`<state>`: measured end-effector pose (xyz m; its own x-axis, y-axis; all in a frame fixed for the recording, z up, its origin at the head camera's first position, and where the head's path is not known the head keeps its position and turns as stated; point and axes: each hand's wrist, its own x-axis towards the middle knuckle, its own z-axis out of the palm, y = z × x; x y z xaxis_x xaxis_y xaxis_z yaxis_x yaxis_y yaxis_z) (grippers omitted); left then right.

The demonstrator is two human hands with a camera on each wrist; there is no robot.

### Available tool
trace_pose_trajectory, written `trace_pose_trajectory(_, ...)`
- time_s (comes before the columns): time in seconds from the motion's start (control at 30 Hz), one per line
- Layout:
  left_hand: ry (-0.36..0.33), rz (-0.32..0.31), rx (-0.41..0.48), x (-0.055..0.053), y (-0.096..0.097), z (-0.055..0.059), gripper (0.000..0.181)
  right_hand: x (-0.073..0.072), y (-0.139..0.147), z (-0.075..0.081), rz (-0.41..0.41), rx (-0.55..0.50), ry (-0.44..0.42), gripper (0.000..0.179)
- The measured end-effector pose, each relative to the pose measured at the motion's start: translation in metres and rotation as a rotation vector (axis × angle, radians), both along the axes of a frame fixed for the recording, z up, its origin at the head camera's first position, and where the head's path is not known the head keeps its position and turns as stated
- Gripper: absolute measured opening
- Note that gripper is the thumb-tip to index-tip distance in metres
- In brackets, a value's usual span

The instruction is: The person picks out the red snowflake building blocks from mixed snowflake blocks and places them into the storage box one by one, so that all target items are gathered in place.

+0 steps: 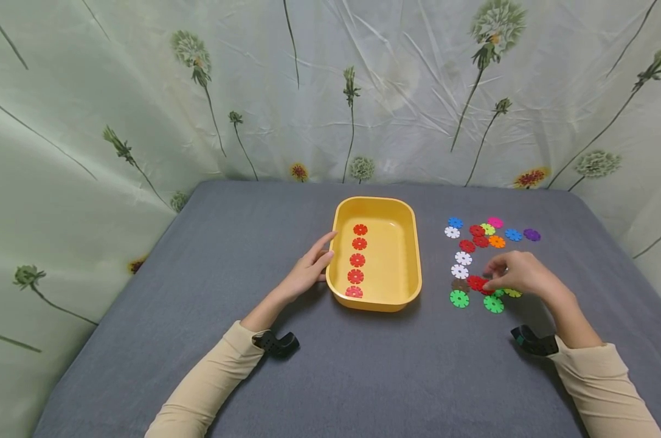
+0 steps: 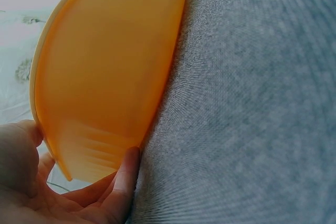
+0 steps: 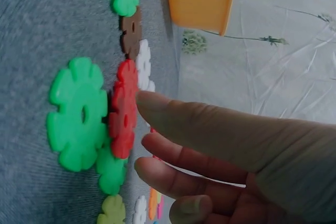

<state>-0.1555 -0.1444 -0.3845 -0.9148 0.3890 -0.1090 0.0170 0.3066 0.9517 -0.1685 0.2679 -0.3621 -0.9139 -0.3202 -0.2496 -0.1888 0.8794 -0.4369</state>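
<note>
My left hand (image 1: 304, 272) holds the near left side of a yellow plastic tub (image 1: 401, 261), thumb and fingers at its rim and outer wall. In the left wrist view, one fingertip lies low against the tub's wall (image 2: 115, 51). A column of several red notched discs (image 1: 357, 260) lies inside the tub, along its left half. Right of the tub, my right hand (image 1: 519, 272) hovers over two overlapping red flower-shaped discs (image 3: 124, 108). The thumb tip is right at their edge, and the other fingers are bent, apart from the thumb.
Green discs (image 1: 494, 304), a brown disc (image 1: 460, 285) and white discs (image 1: 463, 258) lie around the right hand. Farther back are more red, blue, orange, pink and purple discs (image 1: 532, 235). A grey cloth (image 1: 226, 243) covers the table; a floral curtain (image 1: 286, 109) hangs behind.
</note>
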Motion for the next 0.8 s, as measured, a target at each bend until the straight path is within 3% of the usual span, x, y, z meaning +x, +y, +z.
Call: trace_pose_trajectory(0.8, 0.0, -0.001, 0.002, -0.0001, -0.0007, 0.0005, 0.052, -0.0028, 0.0007, -0.0063, 0.038, 0.007, 0.017, 0.025)
